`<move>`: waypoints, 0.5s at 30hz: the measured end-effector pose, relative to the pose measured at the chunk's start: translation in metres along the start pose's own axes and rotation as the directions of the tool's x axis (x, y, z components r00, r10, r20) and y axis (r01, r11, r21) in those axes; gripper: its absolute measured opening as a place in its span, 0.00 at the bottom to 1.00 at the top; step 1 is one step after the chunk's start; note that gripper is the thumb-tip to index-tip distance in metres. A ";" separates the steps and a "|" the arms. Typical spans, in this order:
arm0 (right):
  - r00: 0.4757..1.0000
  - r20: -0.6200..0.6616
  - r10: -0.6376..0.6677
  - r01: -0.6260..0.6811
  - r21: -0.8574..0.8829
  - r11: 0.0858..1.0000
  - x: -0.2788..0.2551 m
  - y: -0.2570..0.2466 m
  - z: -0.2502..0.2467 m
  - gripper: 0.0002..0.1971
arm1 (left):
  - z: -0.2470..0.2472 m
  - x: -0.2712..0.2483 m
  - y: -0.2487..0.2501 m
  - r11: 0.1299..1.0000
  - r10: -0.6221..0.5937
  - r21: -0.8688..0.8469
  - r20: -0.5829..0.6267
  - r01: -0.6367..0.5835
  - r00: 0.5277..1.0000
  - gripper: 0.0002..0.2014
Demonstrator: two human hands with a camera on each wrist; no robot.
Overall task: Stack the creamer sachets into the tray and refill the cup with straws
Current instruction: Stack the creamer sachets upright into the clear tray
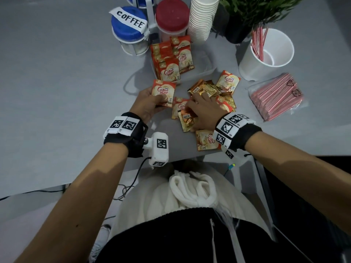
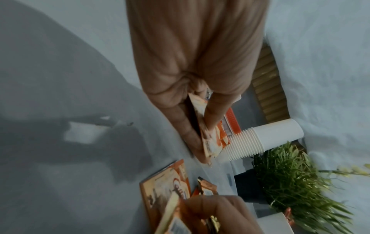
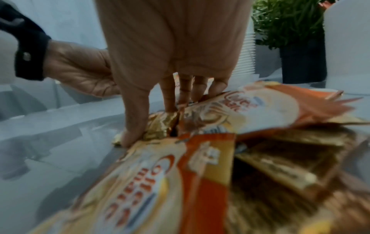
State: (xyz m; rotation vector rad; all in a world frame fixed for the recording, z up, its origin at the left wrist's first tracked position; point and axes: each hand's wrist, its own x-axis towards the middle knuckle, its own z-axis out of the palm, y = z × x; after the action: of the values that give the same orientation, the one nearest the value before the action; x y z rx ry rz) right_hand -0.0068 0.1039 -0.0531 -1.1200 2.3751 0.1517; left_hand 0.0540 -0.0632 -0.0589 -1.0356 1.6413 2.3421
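Observation:
My left hand (image 1: pixel 158 100) holds a red-and-cream Coffee mate sachet (image 1: pixel 163 93) upright just in front of the tray. In the left wrist view the sachet (image 2: pixel 210 139) is pinched between thumb and fingers of the left hand (image 2: pixel 202 142). My right hand (image 1: pixel 192 109) lies on the loose pile of sachets (image 1: pixel 210 88). Its thumb and forefinger pinch a gold-backed sachet (image 3: pixel 160 126). The clear tray (image 1: pixel 207 63) holds several sachets (image 1: pixel 171 59) standing on edge at its left. The white cup (image 1: pixel 266 54) at right holds a few red-striped straws (image 1: pixel 258 42). A bag of straws (image 1: pixel 277 95) lies beside it.
Behind the tray stand a blue-lidded jar labelled COFFEE (image 1: pixel 129 29), a red-lidded jar (image 1: pixel 171 16), a tall stack of paper cups (image 1: pixel 201 18) and a potted plant (image 1: pixel 252 12). One sachet (image 1: pixel 207 142) lies near the table's front edge. Grey tabletop (image 1: pixel 57 82) stretches to the left.

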 end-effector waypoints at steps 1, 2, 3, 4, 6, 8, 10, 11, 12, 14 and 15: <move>1.000 -0.015 0.004 -0.004 -0.002 1.000 0.002 -0.001 0.000 0.37 | 0.000 0.000 -0.001 1.000 -0.002 -0.007 -0.001 0.002 1.000 0.10; 0.999 -0.033 0.010 -0.009 0.024 1.000 0.004 -0.001 -0.002 0.34 | -0.001 -0.001 -0.001 1.000 -0.002 -0.012 -0.002 0.002 1.000 0.10; 0.998 -0.054 0.015 -0.010 0.083 0.996 0.006 -0.001 -0.003 0.30 | -0.001 -0.001 -0.002 1.000 -0.001 -0.015 -0.005 0.001 1.000 0.10; 0.997 -0.081 0.016 -0.002 0.175 0.985 0.007 -0.001 -0.005 0.26 | -0.002 -0.002 -0.002 1.000 -0.002 -0.012 -0.013 0.002 1.000 0.10; 0.986 -0.163 0.032 0.034 0.388 0.921 0.008 0.001 -0.007 0.17 | -0.003 -0.002 -0.003 1.000 -0.011 -0.014 -0.039 0.010 0.999 0.10; 0.953 -0.284 0.106 0.074 0.556 0.828 0.008 0.004 -0.010 0.14 | -0.004 -0.002 -0.004 0.999 -0.026 -0.023 -0.063 0.025 0.998 0.10; 0.910 -0.369 0.189 0.109 0.653 0.750 0.007 0.007 -0.014 0.14 | -0.004 -0.002 -0.004 0.999 -0.040 -0.031 -0.070 0.038 0.997 0.11; 0.896 -0.390 0.212 0.138 0.699 0.702 0.007 0.007 -0.017 0.13 | -0.003 -0.003 -0.004 0.999 -0.045 -0.030 -0.065 0.043 0.997 0.11; 0.890 -0.396 0.225 0.172 0.750 0.638 0.005 0.007 -0.020 0.11 | -0.001 -0.004 -0.004 0.999 -0.048 -0.028 -0.057 0.047 0.997 0.11; 0.888 -0.405 0.219 0.232 0.805 0.546 0.001 0.007 -0.026 0.12 | 0.004 -0.005 -0.003 0.998 -0.060 -0.033 -0.027 0.059 0.998 0.10; 0.885 -0.415 0.212 0.245 0.802 0.545 0.001 0.008 -0.027 0.14 | 0.006 -0.006 -0.003 0.997 -0.067 -0.041 -0.006 0.067 0.998 0.09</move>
State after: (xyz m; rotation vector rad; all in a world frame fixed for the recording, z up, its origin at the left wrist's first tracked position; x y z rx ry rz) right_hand -0.0236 0.1000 -0.0305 -0.6970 2.2960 -1.3148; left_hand 0.0569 -0.0549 -0.0569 -1.0905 1.5425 2.3403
